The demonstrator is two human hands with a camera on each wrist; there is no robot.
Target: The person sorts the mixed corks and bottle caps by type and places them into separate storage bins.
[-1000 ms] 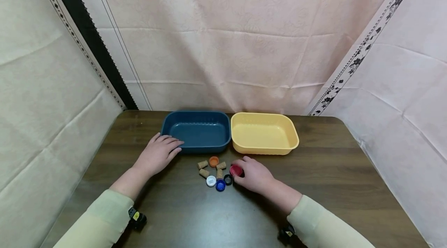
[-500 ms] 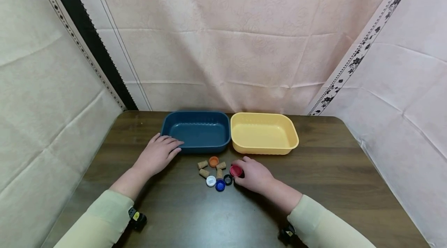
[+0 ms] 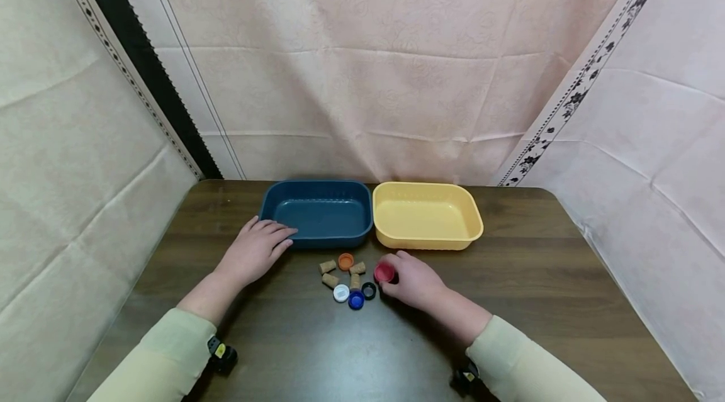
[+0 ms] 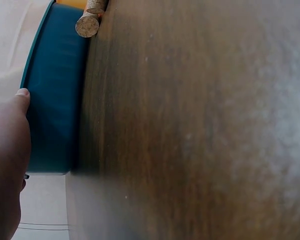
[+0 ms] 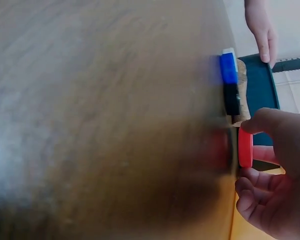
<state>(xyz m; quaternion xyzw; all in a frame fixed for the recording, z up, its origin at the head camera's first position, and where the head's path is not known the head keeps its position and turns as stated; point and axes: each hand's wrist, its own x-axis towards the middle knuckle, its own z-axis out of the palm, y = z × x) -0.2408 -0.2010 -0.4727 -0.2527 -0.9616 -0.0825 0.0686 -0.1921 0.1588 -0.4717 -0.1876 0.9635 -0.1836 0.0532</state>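
Observation:
My right hand (image 3: 415,280) pinches a red bottle cap (image 3: 384,273) between thumb and fingers, right of a small cluster. In the right wrist view the red cap (image 5: 245,148) stands on edge in the picture, with a thin dark gap between it and its reflection on the tabletop. My left hand (image 3: 257,250) rests with extended fingers on the near left corner of a dark blue tub (image 3: 334,242). Its thumb touches the rim in the left wrist view. Beside the red cap lie an orange cap (image 3: 345,262), a white cap (image 3: 341,293), a blue cap (image 3: 356,300) and a black cap (image 3: 369,290).
Several corks, among them one cork (image 3: 327,267) at the left, lie among the caps. A yellow tub (image 3: 427,243) stands right of the blue one, close against it. Both are near the back edge of the wooden table (image 3: 272,339), before hanging pale cloths (image 3: 396,94).
The right hand and the red cap have shifted very slightly, the cap a little away from the black cap. The left hand stays on the blue tub.

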